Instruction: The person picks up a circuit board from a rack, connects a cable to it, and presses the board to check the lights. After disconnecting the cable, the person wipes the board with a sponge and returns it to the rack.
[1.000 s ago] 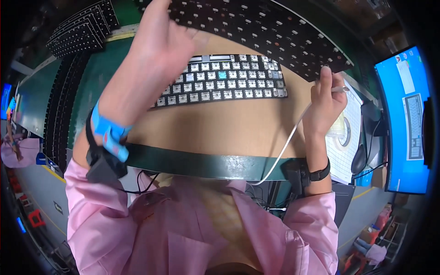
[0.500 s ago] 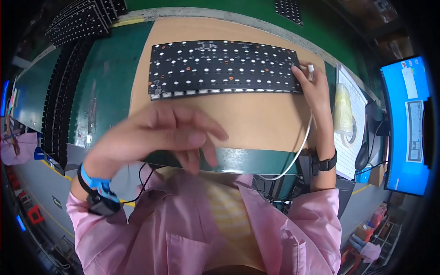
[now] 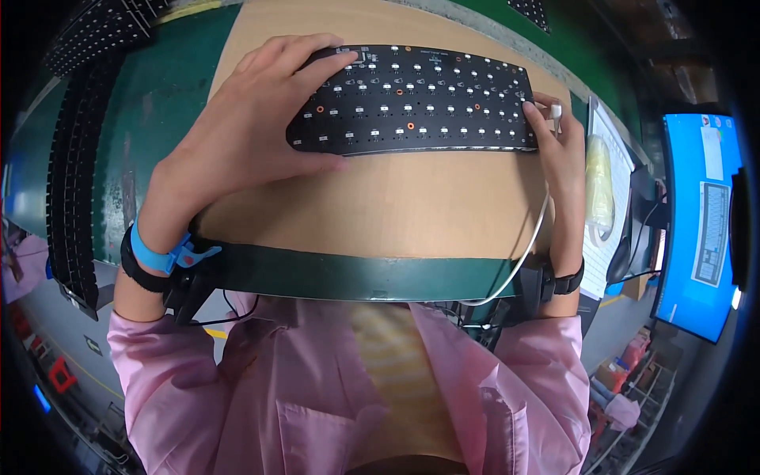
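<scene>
A black keyboard circuit board [image 3: 412, 103], dotted with rows of small white parts and a few orange-ringed holes, is over the tan work mat. My left hand [image 3: 253, 119] spans its left end, thumb along the near edge and fingers over the far edge. At the right end, my right hand [image 3: 560, 150] grips the board's edge with the thumb on top; the other fingers are partly hidden. A white cable plug [image 3: 556, 115] shows between that hand's thumb and fingers. Its white cable [image 3: 534, 233] runs down past the wrist to the table's front edge.
Stacked black boards [image 3: 103, 32] stand at the far left, beside a long black slotted rack [image 3: 71, 182]. On the right are paper sheets [image 3: 606, 261], a yellowish wrapped roll [image 3: 599, 182], a black mouse [image 3: 618, 261] and a lit monitor [image 3: 701, 229]. Another board [image 3: 530, 12] lies at the far right.
My left hand has moved up and forward from above the near part of the mat and closed on the board's left end. My right hand stays at the right end.
</scene>
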Demonstrator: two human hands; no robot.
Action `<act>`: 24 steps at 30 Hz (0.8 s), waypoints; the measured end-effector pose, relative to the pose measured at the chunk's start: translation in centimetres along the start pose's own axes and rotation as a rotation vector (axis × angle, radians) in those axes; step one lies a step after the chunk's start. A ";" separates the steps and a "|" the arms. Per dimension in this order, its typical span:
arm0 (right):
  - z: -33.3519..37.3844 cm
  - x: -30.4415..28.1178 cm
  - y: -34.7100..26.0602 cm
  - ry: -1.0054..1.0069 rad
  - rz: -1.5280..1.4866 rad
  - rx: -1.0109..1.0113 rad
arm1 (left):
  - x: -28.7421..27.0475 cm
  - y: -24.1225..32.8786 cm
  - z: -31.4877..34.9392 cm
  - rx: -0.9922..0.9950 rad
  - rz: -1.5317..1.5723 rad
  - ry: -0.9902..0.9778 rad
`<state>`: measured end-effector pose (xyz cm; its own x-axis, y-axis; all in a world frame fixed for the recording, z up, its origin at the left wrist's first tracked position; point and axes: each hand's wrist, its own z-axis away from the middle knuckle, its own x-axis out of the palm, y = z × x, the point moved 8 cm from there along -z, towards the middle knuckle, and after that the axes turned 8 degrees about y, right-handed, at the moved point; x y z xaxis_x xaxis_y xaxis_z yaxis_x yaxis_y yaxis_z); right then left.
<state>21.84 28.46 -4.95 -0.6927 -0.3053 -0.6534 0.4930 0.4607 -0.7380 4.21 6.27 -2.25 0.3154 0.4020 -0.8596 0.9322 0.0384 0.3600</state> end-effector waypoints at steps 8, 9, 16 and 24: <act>-0.4 0.4 0.7 0.001 -0.037 0.017 | 1.4 -1.3 -0.4 -0.062 0.021 0.003; -0.4 0.4 0.8 -0.003 -0.036 0.021 | 1.4 -1.2 -0.6 -0.065 0.024 -0.001; -0.7 0.1 0.8 -0.011 0.097 0.008 | 1.4 -0.7 -1.7 -0.046 0.015 -0.074; -1.0 1.1 2.3 0.041 -0.004 -0.074 | 2.7 -1.4 -2.0 -0.047 0.051 -0.068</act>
<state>21.65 30.03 -7.18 -0.7162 -0.2738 -0.6420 0.4513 0.5200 -0.7252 3.46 9.13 -4.39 0.3746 0.3415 -0.8620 0.9059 0.0633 0.4188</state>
